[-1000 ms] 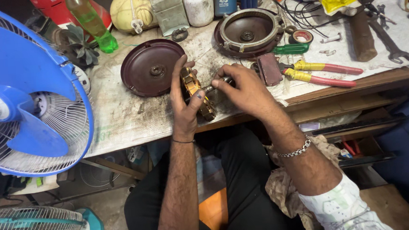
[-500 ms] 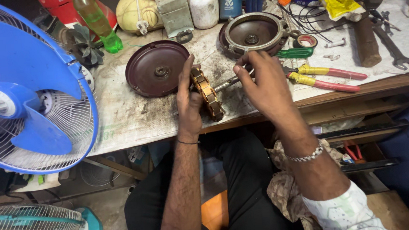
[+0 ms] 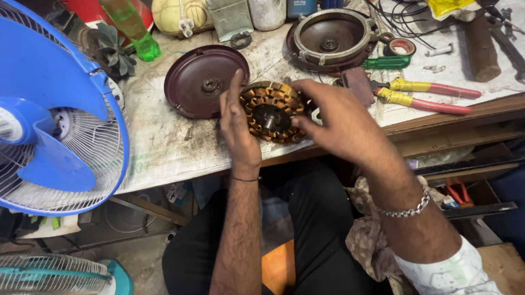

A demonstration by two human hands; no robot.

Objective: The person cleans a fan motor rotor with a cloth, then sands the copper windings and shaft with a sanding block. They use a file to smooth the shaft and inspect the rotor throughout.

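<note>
Left hand: the left hand (image 3: 237, 128) is open and flat, fingers straight up. It presses on the left side of the round motor part (image 3: 271, 111).
Right hand: the right hand (image 3: 336, 119) is curled around the right side of the motor part and grips it.
Motor part: it is round, with shiny copper wire coils in a ring and a dark middle. It is held up between both hands, just over the front edge of the table (image 3: 173, 152), with its flat face turned up to the camera.
What looks done: the fan motor seems to be taken apart. One dark red cover (image 3: 196, 88) lies on the table just behind the left hand. The other cover, with a metal ring (image 3: 331, 39), lies farther back.
What looks left: the two covers are off and the motor part is out, so I think nothing is put back together yet.
Covers: two.
Motor parts with coils: one.
Pliers: one pair with yellow and red handles (image 3: 427, 94), beside the right hand.
Fans: one big blue fan (image 3: 39, 117) on the left and one white fan cage (image 3: 42, 279) low on the floor.
Green bottle: one green bottle (image 3: 127, 23) at the back.
</note>
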